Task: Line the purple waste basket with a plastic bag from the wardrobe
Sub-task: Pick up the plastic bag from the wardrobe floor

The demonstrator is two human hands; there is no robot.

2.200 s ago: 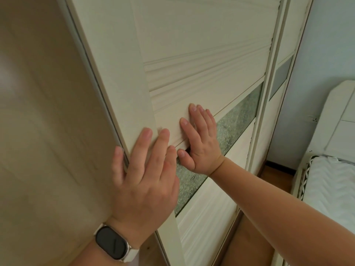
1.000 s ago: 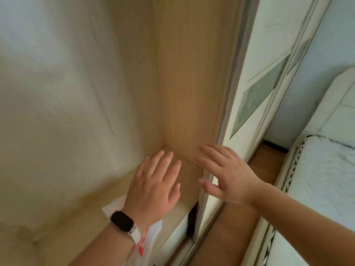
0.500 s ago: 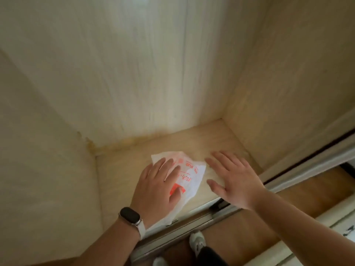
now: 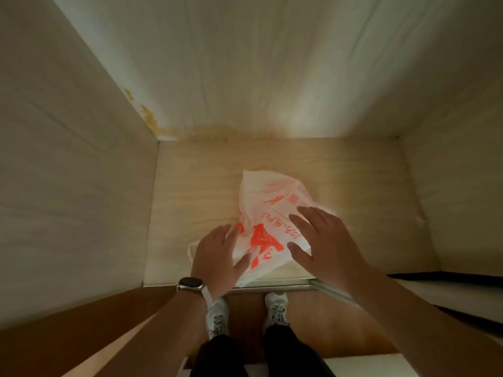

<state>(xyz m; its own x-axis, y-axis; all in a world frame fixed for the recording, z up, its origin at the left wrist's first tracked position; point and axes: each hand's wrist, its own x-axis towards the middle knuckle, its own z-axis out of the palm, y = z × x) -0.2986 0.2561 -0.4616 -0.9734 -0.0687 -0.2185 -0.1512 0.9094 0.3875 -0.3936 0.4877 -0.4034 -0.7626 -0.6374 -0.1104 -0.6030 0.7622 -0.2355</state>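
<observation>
A white plastic bag (image 4: pixel 272 210) with orange print lies crumpled on the wooden floor of the open wardrobe (image 4: pixel 353 186), near its front edge. My left hand (image 4: pixel 217 257), with a watch on its wrist, lies on the bag's left part; its fingers curl into the bunched plastic and the thumb presses from below. My right hand (image 4: pixel 326 240) is spread over the bag's right edge, fingers apart, holding nothing. The purple waste basket is not in view.
The wardrobe's pale side walls (image 4: pixel 68 186) and back panel (image 4: pixel 258 63) close in the compartment. A sliding-door track (image 4: pixel 334 292) runs along the front. My two feet in pale sneakers (image 4: pixel 276 308) stand on the brown floor just before it.
The wardrobe door was slid aside and the view dropped to the compartment floor. My left hand went from flat on the bag to curling into it; my right hand moved over the bag.
</observation>
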